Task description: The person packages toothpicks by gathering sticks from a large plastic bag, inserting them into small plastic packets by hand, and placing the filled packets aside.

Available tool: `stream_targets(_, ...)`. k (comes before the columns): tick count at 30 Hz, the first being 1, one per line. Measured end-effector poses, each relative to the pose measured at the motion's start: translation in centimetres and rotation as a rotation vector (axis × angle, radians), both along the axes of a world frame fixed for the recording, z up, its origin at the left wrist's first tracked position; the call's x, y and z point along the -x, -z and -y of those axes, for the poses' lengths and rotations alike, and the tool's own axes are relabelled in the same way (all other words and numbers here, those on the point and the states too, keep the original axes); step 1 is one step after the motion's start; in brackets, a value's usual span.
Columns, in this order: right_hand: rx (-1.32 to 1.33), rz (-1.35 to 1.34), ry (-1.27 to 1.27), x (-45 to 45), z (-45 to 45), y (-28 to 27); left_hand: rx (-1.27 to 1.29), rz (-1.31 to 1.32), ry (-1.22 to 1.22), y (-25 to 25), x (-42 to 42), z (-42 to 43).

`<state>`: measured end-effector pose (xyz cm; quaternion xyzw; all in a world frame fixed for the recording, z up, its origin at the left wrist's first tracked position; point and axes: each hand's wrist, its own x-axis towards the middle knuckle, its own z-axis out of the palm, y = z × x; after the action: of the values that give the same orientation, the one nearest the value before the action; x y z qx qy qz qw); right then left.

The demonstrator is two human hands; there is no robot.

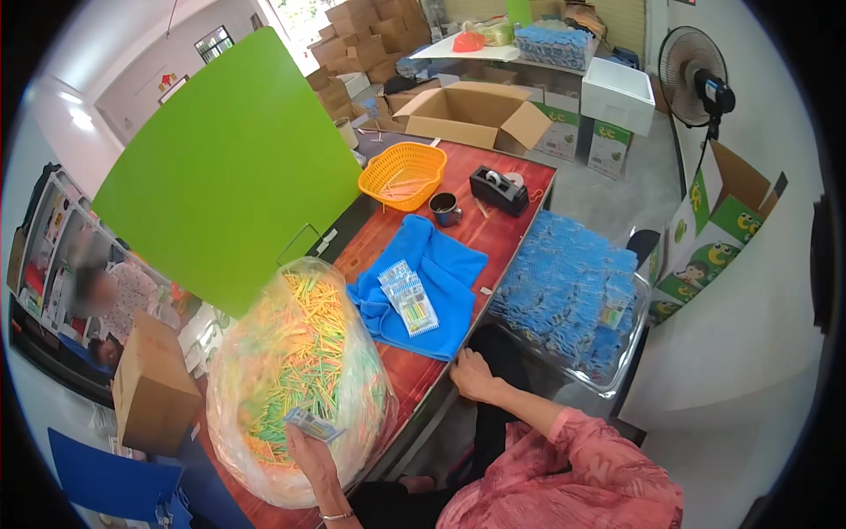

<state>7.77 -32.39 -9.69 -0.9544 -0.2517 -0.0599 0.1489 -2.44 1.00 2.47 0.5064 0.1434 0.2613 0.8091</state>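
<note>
My left hand (312, 458) is closed on a small printed packet (314, 425), held over the open mouth of a big clear plastic bag (231, 414). Small yellow, orange and green sticks (308, 331) fill the bag. At the table's front edge, beside the blue cloth (454, 264), rests my right hand (474, 376). Its fingers are curled together, and what they hold, if anything, is hidden. Several similar packets (411, 304) lie overlapping on the cloth, with coloured sticks showing through.
An orange basket (404, 175), a dark mug (445, 210) and a tape dispenser (499, 191) stand on the red table (374, 251). To the right, a clear tray (608, 383) holds blue packets. A green panel (233, 167) rises at left. Another person (123, 300) is beyond it.
</note>
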Motion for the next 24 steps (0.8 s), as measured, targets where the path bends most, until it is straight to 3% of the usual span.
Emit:
stream_targets(5, -0.043, 0.083, 0.013, -0.1, -0.6, 2.9, -0.017, 0.003, 0.002, -0.2, 0.8, -0.3)
stream_targets(9, -0.040, 0.063, 0.001, 0.2, -0.6, 1.9, -0.028, 0.042, -0.031, 0.7, 0.6, -0.4)
stream_targets(21, 0.005, -0.225, -0.196, 1.1, -1.1, -1.1, -0.044, 0.002, -0.113, 0.8, 0.5, 0.1)
stream_targets(24, 0.057, -0.484, -0.305, 1.1, -2.1, -3.3, -0.068, -0.020, -0.124, 0.6, 0.5, 0.3)
